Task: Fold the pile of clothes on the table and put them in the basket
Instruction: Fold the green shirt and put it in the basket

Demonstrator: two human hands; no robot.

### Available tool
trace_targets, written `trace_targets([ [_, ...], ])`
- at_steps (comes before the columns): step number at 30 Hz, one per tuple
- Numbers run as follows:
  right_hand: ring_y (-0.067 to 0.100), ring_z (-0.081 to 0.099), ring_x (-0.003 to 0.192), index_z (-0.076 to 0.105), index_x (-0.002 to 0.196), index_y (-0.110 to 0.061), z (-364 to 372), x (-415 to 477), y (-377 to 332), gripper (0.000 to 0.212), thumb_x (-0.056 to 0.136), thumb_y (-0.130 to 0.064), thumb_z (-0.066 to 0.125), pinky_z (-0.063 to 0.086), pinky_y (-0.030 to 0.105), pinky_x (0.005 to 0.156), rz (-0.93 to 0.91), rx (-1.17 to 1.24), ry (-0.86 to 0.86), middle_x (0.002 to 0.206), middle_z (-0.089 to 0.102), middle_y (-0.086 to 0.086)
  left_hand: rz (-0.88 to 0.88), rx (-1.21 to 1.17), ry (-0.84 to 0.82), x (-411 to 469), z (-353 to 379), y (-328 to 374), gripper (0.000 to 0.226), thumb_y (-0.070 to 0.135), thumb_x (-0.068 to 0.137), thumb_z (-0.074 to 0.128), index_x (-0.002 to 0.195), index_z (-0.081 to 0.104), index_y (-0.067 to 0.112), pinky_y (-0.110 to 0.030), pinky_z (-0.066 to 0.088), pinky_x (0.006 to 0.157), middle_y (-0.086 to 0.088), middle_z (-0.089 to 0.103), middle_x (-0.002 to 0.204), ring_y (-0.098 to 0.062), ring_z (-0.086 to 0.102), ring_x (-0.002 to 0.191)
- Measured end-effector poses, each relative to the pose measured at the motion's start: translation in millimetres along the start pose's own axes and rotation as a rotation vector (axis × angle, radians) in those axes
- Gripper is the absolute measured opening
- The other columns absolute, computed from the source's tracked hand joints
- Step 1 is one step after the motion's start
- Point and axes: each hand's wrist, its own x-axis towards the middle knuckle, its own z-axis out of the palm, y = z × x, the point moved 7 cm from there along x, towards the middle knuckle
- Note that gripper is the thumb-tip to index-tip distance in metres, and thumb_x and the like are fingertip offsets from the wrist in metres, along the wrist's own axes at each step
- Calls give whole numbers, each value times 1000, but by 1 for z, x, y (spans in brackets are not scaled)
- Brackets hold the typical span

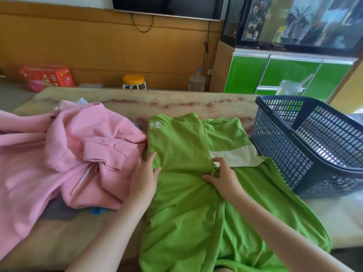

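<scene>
A bright green shirt [186, 193] with white lettering and a pale panel lies spread in the middle of the table, its lower part hanging over the near edge. My left hand [144, 177] holds the shirt's left edge, thumb on top of the cloth. My right hand [222, 173] pinches a bunched fold of the green cloth near its middle. To the left lies a crumpled pink hoodie [68, 150] on top of other clothes. A dark blue mesh basket [306, 146] stands at the right, touching the shirt's edge.
The marble-patterned table [157, 101] runs across the view. Beyond it on the floor are a red box [46, 76], a small yellow stool [134, 81] and a water jug [197, 80]. A green cabinet [275, 75] with a fish tank stands at back right.
</scene>
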Motion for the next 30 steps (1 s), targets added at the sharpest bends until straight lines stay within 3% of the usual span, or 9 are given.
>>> trace_targets([
  [4,19,55,103,30,140,-21,-7,-17,2,73,81,-28,73,44,26,81,26,19,-20,116,57,4,67,45,10,-25,-12,8,56,28,93,54,144,34,19,-30,40,89,-12,41,130,-27,52,110],
  [6,19,57,109,29,141,-21,-6,-34,11,81,76,-34,76,49,31,87,85,70,-38,124,55,3,109,-25,-6,-44,-12,11,56,27,91,58,141,39,14,-28,39,91,-10,40,132,-24,52,112],
  [10,16,63,96,29,139,-21,7,-79,24,90,68,-37,82,57,34,79,164,214,-89,113,59,-1,14,-231,-46,-92,-9,-6,61,20,86,65,140,39,8,-29,34,101,-14,43,134,-27,48,120],
  [14,21,66,85,29,136,-21,15,-109,26,81,73,-21,80,58,31,60,176,279,-62,107,58,7,-137,-357,-71,-126,-9,-25,54,19,88,62,136,42,7,-30,37,95,-14,53,129,-27,52,117],
  [20,13,61,83,37,134,-13,13,-140,25,63,81,-13,72,56,28,63,239,452,-63,97,55,-3,-286,-351,-147,-161,-7,-39,41,26,89,62,120,54,1,-30,40,87,-14,62,119,-28,57,111],
  [23,13,63,85,46,122,-11,4,-151,26,47,83,-19,71,55,26,60,279,547,-61,97,60,-1,-289,-453,-222,-178,5,-36,33,26,85,67,111,57,7,-31,46,86,-9,64,109,-26,60,104],
  [25,11,65,84,52,111,-11,6,-158,24,39,81,-24,73,54,24,59,272,452,-165,97,65,-2,-294,-512,-233,-187,11,-37,17,29,85,68,94,62,16,-35,49,88,-7,69,102,-24,63,99],
  [27,12,67,84,59,113,-4,11,-165,27,38,81,-21,73,58,30,67,260,360,-240,98,68,1,-314,-577,-231,-195,16,-42,16,36,84,68,84,67,19,-37,50,89,-4,72,96,-20,66,96],
  [30,20,65,82,49,127,-1,7,-174,33,43,89,-17,63,57,35,69,279,459,-163,100,64,6,-312,-694,-200,-210,16,-42,13,29,89,61,87,69,19,-30,51,85,3,72,93,-13,66,95],
])
